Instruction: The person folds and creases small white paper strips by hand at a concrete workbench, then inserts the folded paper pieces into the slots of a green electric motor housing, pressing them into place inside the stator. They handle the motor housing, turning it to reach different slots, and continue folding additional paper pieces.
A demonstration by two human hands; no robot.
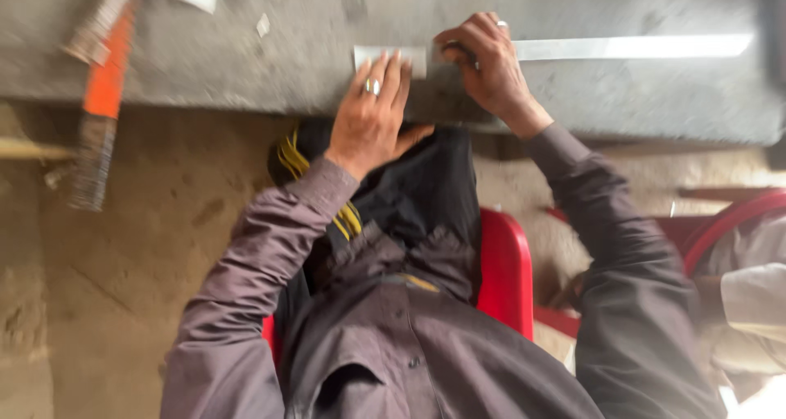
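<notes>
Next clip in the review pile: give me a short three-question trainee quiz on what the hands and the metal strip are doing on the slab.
1. True or false: the left hand lies flat with fingers spread on the short end of the metal strip.
2. Which hand has its fingers curled over the strip? A) the right hand B) the left hand C) neither
3. Fill in: the strip lies on a grey ___ slab, with an orange-handled tool near its left end.

Key
1. True; a ring shows on one finger.
2. A. What the curled fingers hold, if anything, is too blurred to tell.
3. Stone; it could also be concrete.
</notes>
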